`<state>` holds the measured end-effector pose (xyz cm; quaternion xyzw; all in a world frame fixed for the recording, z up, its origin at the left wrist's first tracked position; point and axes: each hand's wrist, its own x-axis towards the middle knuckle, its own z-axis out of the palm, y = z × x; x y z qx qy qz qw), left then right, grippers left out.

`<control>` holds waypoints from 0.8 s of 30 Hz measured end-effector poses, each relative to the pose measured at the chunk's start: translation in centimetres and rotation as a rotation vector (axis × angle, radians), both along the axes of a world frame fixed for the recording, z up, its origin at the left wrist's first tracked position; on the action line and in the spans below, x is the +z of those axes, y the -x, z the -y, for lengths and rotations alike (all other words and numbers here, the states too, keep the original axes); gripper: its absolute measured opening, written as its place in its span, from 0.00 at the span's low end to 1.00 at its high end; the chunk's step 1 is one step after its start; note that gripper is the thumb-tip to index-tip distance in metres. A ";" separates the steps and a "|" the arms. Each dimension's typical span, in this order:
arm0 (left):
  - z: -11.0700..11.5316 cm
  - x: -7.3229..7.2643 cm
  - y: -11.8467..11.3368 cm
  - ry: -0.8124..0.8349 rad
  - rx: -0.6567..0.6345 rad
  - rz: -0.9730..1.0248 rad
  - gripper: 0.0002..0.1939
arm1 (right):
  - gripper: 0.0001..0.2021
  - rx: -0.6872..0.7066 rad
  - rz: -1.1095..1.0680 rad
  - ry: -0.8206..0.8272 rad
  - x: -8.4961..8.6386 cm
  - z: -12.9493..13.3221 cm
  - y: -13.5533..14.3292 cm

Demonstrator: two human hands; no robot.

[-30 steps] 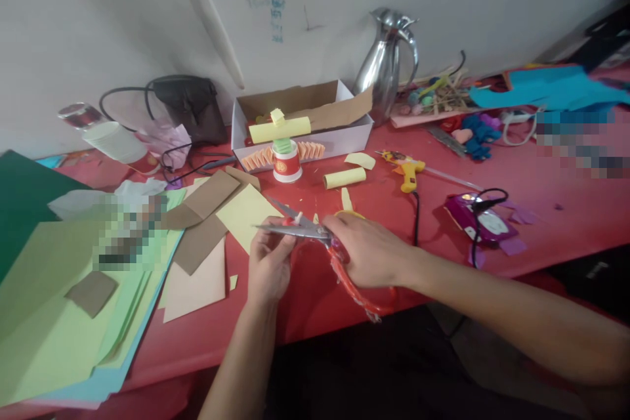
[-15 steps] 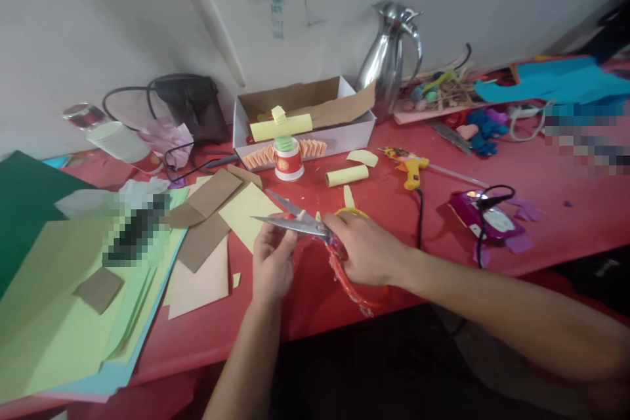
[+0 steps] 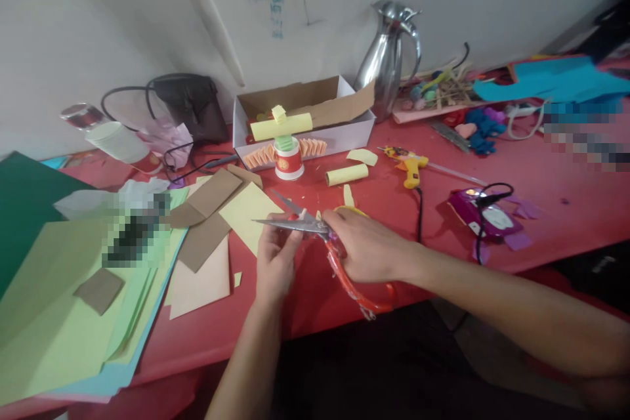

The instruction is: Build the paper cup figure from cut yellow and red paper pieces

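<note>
My right hand [image 3: 367, 243] is closed round a pair of scissors [image 3: 295, 226] with red handles, one loop sticking out below the palm. The two long metal blades stand apart and point left. Behind and under the blades, my left hand [image 3: 276, 256] is closed in a pinch on a small whitish and red bit, mostly hidden, lying close to the blades. Beyond the hands stands a red and white paper cup [image 3: 289, 163] with folded orange paper strips at its sides and a yellow paper roll [image 3: 281, 126] on top. Another yellow paper roll [image 3: 347, 175] lies nearby.
Stacked coloured paper [image 3: 54, 302] and brown card pieces [image 3: 214, 197] cover the left side. A white box [image 3: 339, 134] and a steel jug [image 3: 386, 59] stand by the wall. Right of the hands lie a yellow glue gun [image 3: 412, 170] and a purple device [image 3: 485, 213] with a black cable.
The hands have shifted only slightly. The scissors' red handle loop shows a little more below my right hand; the blades remain apart.
</note>
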<state>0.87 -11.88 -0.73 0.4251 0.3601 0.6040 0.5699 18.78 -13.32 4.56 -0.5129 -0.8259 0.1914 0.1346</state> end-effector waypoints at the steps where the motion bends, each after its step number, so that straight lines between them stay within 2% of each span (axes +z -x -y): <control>1: 0.0 -0.1 0.0 -0.014 0.002 -0.025 0.10 | 0.11 0.001 -0.001 -0.006 0.0 0.0 0.1; 5: 0.1 -0.1 -0.2 -0.030 0.014 -0.048 0.09 | 0.12 -0.003 0.046 -0.057 -0.6 -0.1 0.1; 9: 0.0 0.0 -0.1 0.074 -0.045 0.069 0.11 | 0.13 0.007 0.077 -0.067 -1.0 -0.1 -0.2; 14: -0.3 -0.1 0.3 0.137 -0.116 0.167 0.08 | 0.12 0.025 0.054 -0.062 -1.1 -0.1 -0.5; 19: -0.3 0.0 0.3 0.129 -0.097 0.150 0.08 | 0.10 0.030 0.013 -0.026 -1.0 -0.2 -0.6; 24: -0.3 0.2 0.1 0.090 -0.042 0.080 0.10 | 0.08 0.008 0.016 0.040 -0.2 0.1 -0.5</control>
